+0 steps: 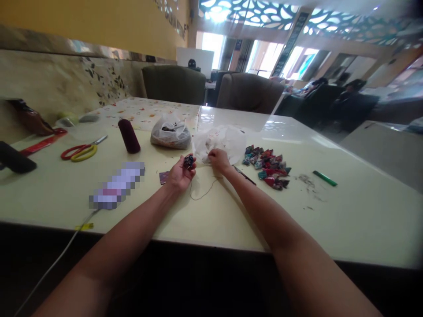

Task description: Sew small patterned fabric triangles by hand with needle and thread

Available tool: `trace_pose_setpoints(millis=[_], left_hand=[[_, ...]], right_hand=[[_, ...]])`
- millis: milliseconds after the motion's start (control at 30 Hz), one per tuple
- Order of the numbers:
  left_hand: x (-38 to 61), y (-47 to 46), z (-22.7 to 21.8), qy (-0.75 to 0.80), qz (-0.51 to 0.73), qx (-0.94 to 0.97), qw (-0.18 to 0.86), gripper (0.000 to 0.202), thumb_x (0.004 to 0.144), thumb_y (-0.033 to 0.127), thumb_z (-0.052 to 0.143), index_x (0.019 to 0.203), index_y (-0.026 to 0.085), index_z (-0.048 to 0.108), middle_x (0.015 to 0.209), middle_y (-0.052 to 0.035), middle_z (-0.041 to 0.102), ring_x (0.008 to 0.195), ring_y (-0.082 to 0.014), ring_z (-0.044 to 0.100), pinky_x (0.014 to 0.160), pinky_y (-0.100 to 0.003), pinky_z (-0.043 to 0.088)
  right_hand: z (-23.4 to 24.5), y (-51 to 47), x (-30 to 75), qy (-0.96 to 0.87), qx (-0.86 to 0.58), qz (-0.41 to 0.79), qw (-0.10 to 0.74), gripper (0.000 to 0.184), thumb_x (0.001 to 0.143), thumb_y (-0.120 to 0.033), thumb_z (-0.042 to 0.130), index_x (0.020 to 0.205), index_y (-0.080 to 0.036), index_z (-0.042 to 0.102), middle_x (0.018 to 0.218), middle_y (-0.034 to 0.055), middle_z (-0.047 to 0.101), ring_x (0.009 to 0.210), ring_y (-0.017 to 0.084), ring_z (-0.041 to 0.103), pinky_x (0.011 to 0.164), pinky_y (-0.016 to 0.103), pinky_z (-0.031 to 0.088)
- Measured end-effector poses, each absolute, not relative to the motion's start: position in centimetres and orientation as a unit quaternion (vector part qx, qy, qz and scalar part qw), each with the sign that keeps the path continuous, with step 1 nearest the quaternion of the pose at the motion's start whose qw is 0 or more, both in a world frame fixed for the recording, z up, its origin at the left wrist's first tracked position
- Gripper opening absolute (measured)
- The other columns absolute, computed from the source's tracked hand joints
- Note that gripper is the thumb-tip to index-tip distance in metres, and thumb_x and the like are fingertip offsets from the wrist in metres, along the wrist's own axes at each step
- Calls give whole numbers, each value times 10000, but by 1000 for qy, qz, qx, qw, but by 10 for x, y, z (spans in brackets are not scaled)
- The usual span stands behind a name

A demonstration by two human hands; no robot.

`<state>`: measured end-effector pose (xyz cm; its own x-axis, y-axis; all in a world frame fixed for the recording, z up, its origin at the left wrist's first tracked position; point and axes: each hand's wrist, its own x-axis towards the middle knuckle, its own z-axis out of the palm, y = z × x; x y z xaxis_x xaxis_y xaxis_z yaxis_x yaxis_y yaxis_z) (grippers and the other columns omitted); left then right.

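Observation:
My left hand [181, 172] is curled palm-up around a small dark patterned fabric piece [188, 161] over the cream table [346, 211]. My right hand [218, 159] is closed just to its right, resting against a white plastic bag [222, 140]; what it pinches is too small to name. A thin dark thread [202, 189] loops on the table below both hands. A small purple patch [164, 177] lies left of my left wrist.
A pile of several colourful fabric pieces [268, 167] lies to the right, with a green marker [325, 178] beyond. To the left are a dark red thread spool [129, 135], a filled clear bag [171, 133], scissors [81, 151] and a red ruler [42, 143]. Armchairs [249, 92] stand behind the table.

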<state>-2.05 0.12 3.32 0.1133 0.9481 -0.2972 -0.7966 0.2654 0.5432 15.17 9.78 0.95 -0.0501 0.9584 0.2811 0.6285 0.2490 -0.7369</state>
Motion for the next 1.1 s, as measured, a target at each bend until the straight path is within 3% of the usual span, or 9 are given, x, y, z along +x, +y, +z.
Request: trace_pose_setpoints(millis=[200,500,667,767,900,1100], left_hand=[[-18,-1,36,300,585,129,743,330,1068,318,382,1060,124,649,768,-42,670,541,-75,589,450,-147,431],[-13,-10,28,323,497,250,765,237,1012,231,514,1172,159,673,836,-65,695,577,-104,645,457,-168,494],[-12,-9,16,344,435,312,771,252,964,269,608,1189,181,677,873,-87,708,592,-123,662,450,-182,509],[-10,-8,14,357,427,331,762,177,964,256,599,1097,168,676,833,-73,699,566,-112,644,427,-168,487],[-6,-11,18,372,427,330,755,132,979,241,559,947,142,640,814,-66,672,559,-109,636,405,-164,467],[-4,-16,26,382,436,330,745,73,956,150,548,952,149,621,781,-60,663,524,-89,592,389,-140,442]], right_hand=[[17,80,160,-585,-543,331,504,63,721,-235,571,736,-175,586,553,-42,520,528,118,511,557,256,434],[15,29,167,-534,-450,466,544,326,636,-437,743,764,-181,587,629,-31,554,532,99,526,544,261,462],[16,23,174,-581,-426,427,547,181,701,-340,701,772,-186,639,631,-29,563,575,112,513,586,264,439],[20,21,176,-679,-414,308,522,74,777,-256,628,787,-188,655,737,-1,596,656,130,542,649,276,449],[26,15,175,-777,-378,188,468,116,839,-203,558,776,-179,651,847,41,612,773,154,575,731,286,454],[24,16,172,-754,-370,269,472,95,809,-213,577,817,-184,667,843,26,620,744,145,585,718,274,481]])
